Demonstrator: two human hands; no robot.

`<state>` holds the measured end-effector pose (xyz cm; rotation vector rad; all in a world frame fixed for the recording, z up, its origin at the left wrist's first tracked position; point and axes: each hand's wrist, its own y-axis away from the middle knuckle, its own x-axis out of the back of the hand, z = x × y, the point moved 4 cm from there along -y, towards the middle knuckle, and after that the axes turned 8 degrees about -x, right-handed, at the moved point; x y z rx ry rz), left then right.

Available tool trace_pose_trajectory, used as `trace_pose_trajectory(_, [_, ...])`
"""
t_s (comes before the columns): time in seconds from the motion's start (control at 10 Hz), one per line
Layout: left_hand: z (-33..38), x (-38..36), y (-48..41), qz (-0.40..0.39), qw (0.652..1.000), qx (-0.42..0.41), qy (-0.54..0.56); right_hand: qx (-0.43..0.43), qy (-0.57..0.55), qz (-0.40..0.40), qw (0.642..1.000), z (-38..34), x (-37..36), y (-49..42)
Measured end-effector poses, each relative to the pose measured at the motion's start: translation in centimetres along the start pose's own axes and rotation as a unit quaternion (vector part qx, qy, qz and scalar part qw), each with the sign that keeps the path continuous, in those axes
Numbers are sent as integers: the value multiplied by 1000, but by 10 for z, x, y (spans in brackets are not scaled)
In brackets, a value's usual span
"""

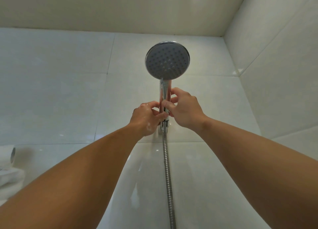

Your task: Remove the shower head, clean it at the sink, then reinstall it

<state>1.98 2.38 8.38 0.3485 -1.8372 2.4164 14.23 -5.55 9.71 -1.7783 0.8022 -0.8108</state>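
The shower head (167, 60) is a round chrome disc with a grey nozzle face, pointing down toward me from high on the white tiled wall. Its chrome handle (164, 89) runs down into a wall bracket (164, 128). My left hand (146, 118) pinches the lower handle from the left; soap or water spots show on its back. My right hand (185, 108) grips the handle from the right, thumb in front and fingers behind. A ribbed metal hose (167, 177) hangs straight down from the handle's base.
White glossy wall tiles (68, 91) fill the view, meeting a side wall (275, 74) at the right corner and the ceiling (120, 8) above. A white object with a round chrome part (12, 154) sits at the left edge.
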Motion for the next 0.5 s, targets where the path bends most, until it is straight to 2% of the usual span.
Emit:
trace_pose_trajectory(0.3, [6,-2,6,12,1000,17,5,-28,-24,-12,999,3,-5,0])
trace_pose_trajectory(0.5, [10,-1,10,0,998,14,-61,-66,16,-46,997,5,-6,4])
